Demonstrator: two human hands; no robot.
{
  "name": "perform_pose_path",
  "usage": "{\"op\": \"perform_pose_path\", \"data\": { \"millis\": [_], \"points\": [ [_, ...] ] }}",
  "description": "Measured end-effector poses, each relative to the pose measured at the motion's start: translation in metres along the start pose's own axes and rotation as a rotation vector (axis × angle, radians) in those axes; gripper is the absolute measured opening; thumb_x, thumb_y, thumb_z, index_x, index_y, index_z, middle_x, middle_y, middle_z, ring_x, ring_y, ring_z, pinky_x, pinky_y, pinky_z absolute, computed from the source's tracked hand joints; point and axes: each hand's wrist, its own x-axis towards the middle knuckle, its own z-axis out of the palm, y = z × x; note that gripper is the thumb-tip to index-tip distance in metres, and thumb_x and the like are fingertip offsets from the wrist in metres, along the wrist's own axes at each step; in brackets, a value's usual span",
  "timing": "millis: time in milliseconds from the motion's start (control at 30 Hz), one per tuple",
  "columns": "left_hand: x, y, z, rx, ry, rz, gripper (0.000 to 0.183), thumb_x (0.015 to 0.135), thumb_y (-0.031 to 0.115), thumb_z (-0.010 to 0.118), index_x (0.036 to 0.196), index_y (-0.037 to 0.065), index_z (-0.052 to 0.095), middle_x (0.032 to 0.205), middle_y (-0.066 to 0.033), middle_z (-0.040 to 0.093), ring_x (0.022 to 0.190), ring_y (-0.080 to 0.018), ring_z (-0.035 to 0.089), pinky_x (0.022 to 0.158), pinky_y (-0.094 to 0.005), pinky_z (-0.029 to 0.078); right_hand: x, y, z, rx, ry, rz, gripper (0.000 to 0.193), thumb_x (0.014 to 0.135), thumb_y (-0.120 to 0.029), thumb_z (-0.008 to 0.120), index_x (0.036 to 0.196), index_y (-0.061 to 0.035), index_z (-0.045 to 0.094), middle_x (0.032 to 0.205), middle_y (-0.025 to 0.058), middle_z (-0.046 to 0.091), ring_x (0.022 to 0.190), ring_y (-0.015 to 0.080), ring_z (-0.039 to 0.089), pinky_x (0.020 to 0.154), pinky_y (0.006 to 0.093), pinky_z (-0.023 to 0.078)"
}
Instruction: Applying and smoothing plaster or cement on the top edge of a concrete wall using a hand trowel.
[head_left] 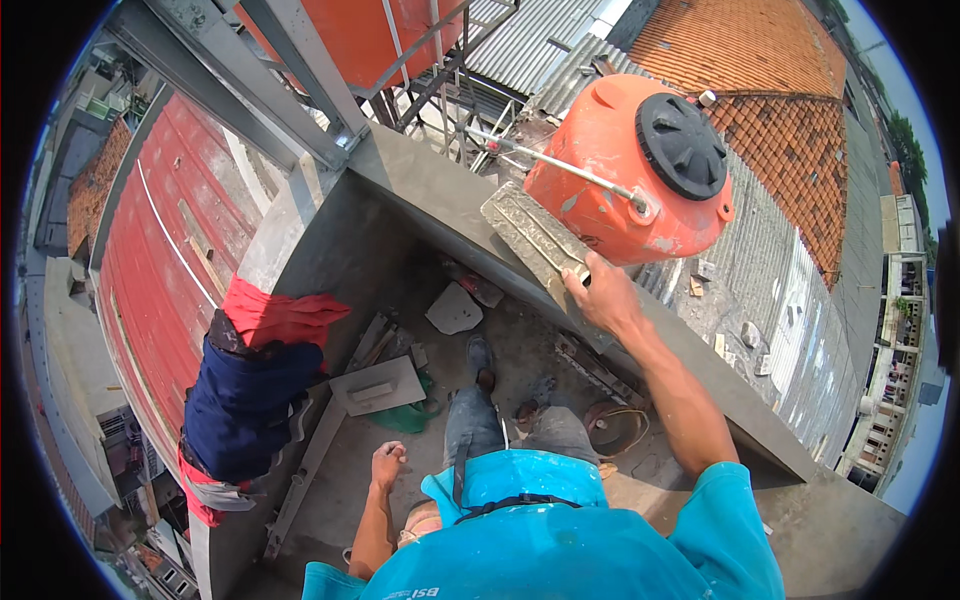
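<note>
My right hand [606,292] is closed around the near end of a worn, mortar-smeared plastering float [532,232]. The float lies against the top of a grey rendered wall [420,170], beside an orange water tank [610,150]. My left hand [388,464] hangs low by my left side with its fingers curled in, and nothing shows in it. A second flat grey float [395,380] with a handle rests near my feet, partly over some green material [405,417].
Red and dark blue cloths [250,400] hang over the left wall. On the floor are a broken pale slab [454,309], a long straight board [300,485] and a round pan-like thing [615,430]. Steel beams [250,90] rise at the upper left. Corrugated roofing [770,280] lies beyond the wall.
</note>
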Motion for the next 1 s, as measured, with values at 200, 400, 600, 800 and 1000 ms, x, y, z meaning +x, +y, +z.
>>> {"op": "perform_pose_path", "data": {
  "millis": [200, 400, 600, 800, 1000],
  "points": [
    [0.006, 0.048, 0.041, 0.071, -0.046, 0.125, 0.028, 0.092, 0.015, 0.058, 0.114, 0.000, 0.062, 0.095, -0.0041, 0.066, 0.072, -0.0095, 0.060, 0.058, -0.0240, 0.045, 0.005, 0.014, 0.022, -0.069, -0.050, -0.039, 0.052, 0.091, -0.044, 0.054, 0.114, 0.0022, 0.055, 0.084, 0.0340, 0.065, 0.086, 0.0516, 0.063, 0.080, 0.0583, 0.049],
    [-0.025, 0.053, 0.074, 0.037, -0.055, 0.107, 0.029, 0.091, 0.015, 0.059, 0.116, 0.001, 0.062, 0.098, -0.0052, 0.066, 0.078, -0.0104, 0.061, 0.062, -0.0242, 0.048, -0.064, 0.143, -0.025, -0.122, -0.042, 0.128, 0.050, 0.090, -0.042, 0.058, 0.113, 0.0019, 0.056, 0.085, 0.0336, 0.064, 0.090, 0.0499, 0.063, 0.079, 0.0553, 0.049],
    [-0.032, 0.045, 0.105, -0.023, 0.039, 0.157, 0.038, 0.090, 0.022, 0.060, 0.121, 0.000, 0.060, 0.106, -0.0089, 0.068, 0.091, -0.0174, 0.066, 0.075, -0.0311, 0.052, -0.030, 0.131, -0.088, 0.351, 0.011, -0.070, 0.044, 0.088, -0.038, 0.063, 0.097, 0.0048, 0.057, 0.086, 0.0296, 0.063, 0.086, 0.0452, 0.063, 0.074, 0.0466, 0.046],
    [-0.052, 0.118, 0.147, -0.038, 0.050, 0.307, 0.040, 0.092, 0.024, 0.059, 0.124, 0.000, 0.059, 0.108, -0.0114, 0.069, 0.094, -0.0202, 0.067, 0.080, -0.0316, 0.052, 0.076, 0.070, -0.074, 0.242, -0.006, -0.276, 0.045, 0.088, -0.034, 0.061, 0.101, 0.0075, 0.053, 0.089, 0.0304, 0.062, 0.089, 0.0447, 0.063, 0.079, 0.0467, 0.047],
    [-0.043, 0.124, 0.142, 0.033, 0.083, 0.128, 0.041, 0.091, 0.024, 0.060, 0.123, -0.001, 0.059, 0.108, -0.0113, 0.069, 0.095, -0.0206, 0.067, 0.079, -0.0319, 0.053, 0.191, -0.083, -0.044, 0.251, -0.194, -0.417, 0.056, 0.092, -0.037, 0.055, 0.117, 0.0132, 0.053, 0.109, 0.0369, 0.061, 0.107, 0.0449, 0.060, 0.094, 0.0473, 0.046]
  ]
}}
